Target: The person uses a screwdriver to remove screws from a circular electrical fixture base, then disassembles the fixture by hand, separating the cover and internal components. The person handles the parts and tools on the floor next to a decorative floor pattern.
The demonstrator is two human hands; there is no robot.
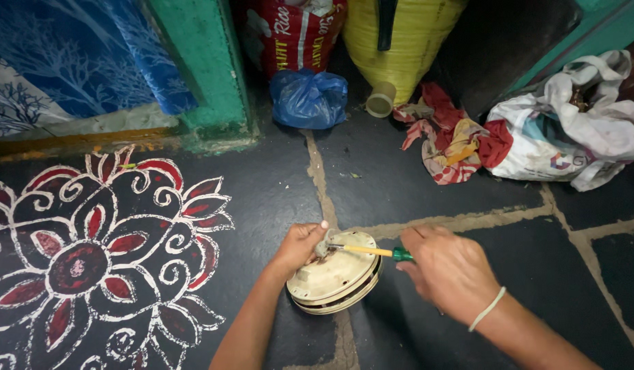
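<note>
Two hands work on a round cream motor housing [335,281] lying on the dark stone floor [413,185], beside a painted floral pattern [97,253]. Left hand [300,248] fingers curl closed around a small metal part at its top edge. Right hand [448,270] fingers grip a yellow-shafted screwdriver [371,251], tip at that part.

Dim, even light — sharp, wide-angle bowing
</note>
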